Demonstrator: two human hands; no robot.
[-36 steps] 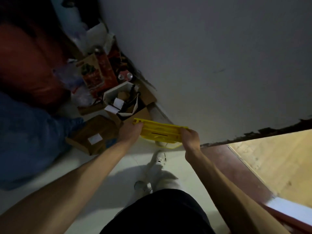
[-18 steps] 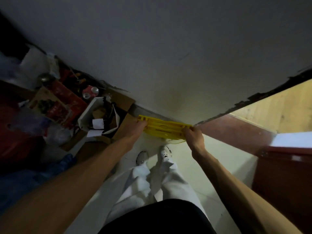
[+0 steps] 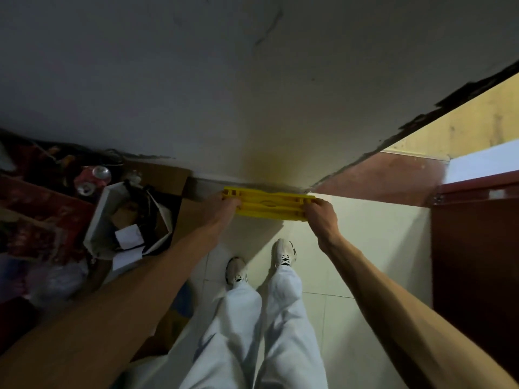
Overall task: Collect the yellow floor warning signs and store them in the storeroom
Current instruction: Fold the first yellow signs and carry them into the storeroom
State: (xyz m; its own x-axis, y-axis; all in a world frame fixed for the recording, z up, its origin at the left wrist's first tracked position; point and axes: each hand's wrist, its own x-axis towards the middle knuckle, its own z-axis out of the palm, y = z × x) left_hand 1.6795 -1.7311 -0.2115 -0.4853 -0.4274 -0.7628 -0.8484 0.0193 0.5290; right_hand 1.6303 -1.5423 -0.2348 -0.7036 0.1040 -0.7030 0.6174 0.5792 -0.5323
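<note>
A folded yellow floor warning sign [image 3: 269, 204] is seen from its top edge, right against the foot of the grey wall [image 3: 224, 94]. My left hand [image 3: 223, 208] grips its left end and my right hand [image 3: 320, 213] grips its right end. The rest of the sign below the top edge is hidden from this angle. My two feet in white shoes stand just behind it on the pale tiled floor [image 3: 365, 248].
Cluttered cardboard boxes [image 3: 134, 220], red packaging [image 3: 36, 217] and cans [image 3: 92, 178] fill the left side along the wall. A dark red door [image 3: 474, 276] stands at the right, with the doorway and lit wooden floor [image 3: 463, 127] beyond the wall's end.
The view has swung right and down, so the wall now faces me squarely. The sign, held in both hands throughout, has come closer to the wall's base near the doorway corner.
</note>
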